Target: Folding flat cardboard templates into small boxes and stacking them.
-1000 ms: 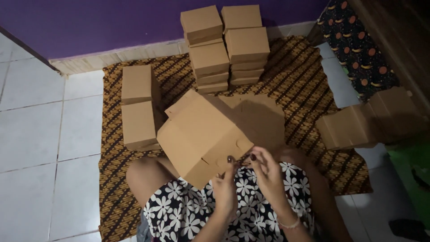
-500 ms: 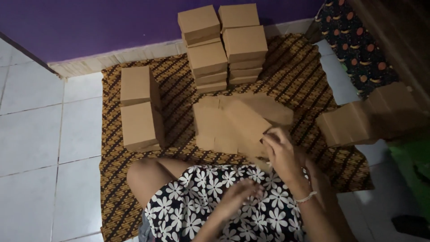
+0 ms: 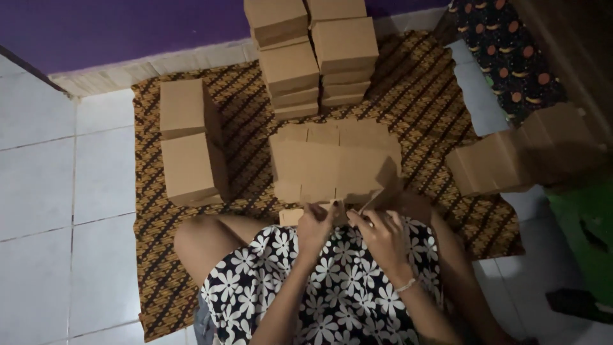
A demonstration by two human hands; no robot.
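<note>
Left hand (image 3: pixel 314 225): pinching near edge of flat cardboard blank (image 3: pixel 332 163), fingers closed on it.
Right hand (image 3: pixel 381 235): gripping blank's lower right flap, fingers curled.
Blank: lying unfolded beyond lap, on patterned mat (image 3: pixel 249 121).
Technique: creasing squarely along scored lines, keeping edges aligned.
Beyond: finished boxes (image 3: pixel 316 54) stacked.

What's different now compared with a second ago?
The folded box held up a second ago is gone; both hands, left hand and right hand, now grip the near edge of a flat cardboard blank. The box stacks and side boxes stayed put.
</note>
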